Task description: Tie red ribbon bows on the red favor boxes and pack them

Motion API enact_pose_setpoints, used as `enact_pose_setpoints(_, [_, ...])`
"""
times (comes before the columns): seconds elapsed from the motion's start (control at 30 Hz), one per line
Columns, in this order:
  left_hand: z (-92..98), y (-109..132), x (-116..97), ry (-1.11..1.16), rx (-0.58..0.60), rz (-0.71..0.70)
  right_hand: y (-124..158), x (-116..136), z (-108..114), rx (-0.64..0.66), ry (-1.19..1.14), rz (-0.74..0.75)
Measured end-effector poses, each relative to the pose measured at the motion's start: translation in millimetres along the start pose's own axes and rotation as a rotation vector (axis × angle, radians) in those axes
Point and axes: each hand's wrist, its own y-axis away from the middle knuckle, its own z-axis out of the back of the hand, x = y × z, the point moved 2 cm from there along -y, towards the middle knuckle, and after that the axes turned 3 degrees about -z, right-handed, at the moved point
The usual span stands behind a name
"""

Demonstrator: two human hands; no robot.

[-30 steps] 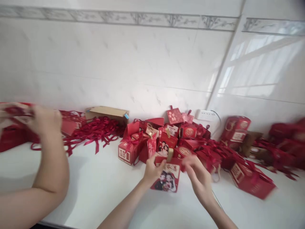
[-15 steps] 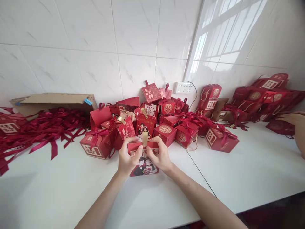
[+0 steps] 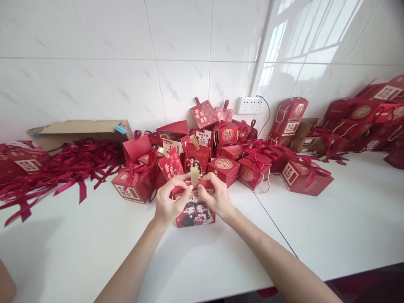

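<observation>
A red gift box (image 3: pixel 196 213) printed with a cartoon bride and groom stands upright on the white table in front of me. A gold ribbon loop (image 3: pixel 194 176) sticks up from its top edge. My left hand (image 3: pixel 172 198) pinches the box's upper edge on the left side of the loop, thumb in front and fingers behind. On the loop's other side, my right hand (image 3: pixel 216 194) grips the same edge, its thumb pressed on the front. The fingertips behind the box are partly hidden.
Many finished-looking red boxes (image 3: pixel 224 168) crowd the table behind my hands. At left lies a heap of dark red ribbons (image 3: pixel 78 162) before a cardboard box (image 3: pixel 85 129). More boxes are stacked (image 3: pixel 362 111) at right. A power strip (image 3: pixel 249 105) is on the tiled wall.
The view has turned slightly left and shifted. My left fingers have lifted and bent more at the box's top edge. A co-worker's hand at the far right has left view.
</observation>
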Motion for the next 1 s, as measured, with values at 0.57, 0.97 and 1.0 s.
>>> enact_pose_setpoints(0.57, [-2.9, -4.3, -9.5, -0.045, 0.033, 0.083, -0.2, 2.5, -1.8, -0.009, -0.037, -0.073])
enact_pose_setpoints(0.97, [-2.7, -2.7, -9.4, -0.093, 0.028, 0.081, 2.0, 4.1, 0.5, 0.018, -0.01, 0.022])
enact_pose_setpoints(1.0, [-2.8, -2.6, -9.1, -0.093, 0.03, 0.089, 2.0, 4.4, 0.3, 0.015, -0.018, 0.009])
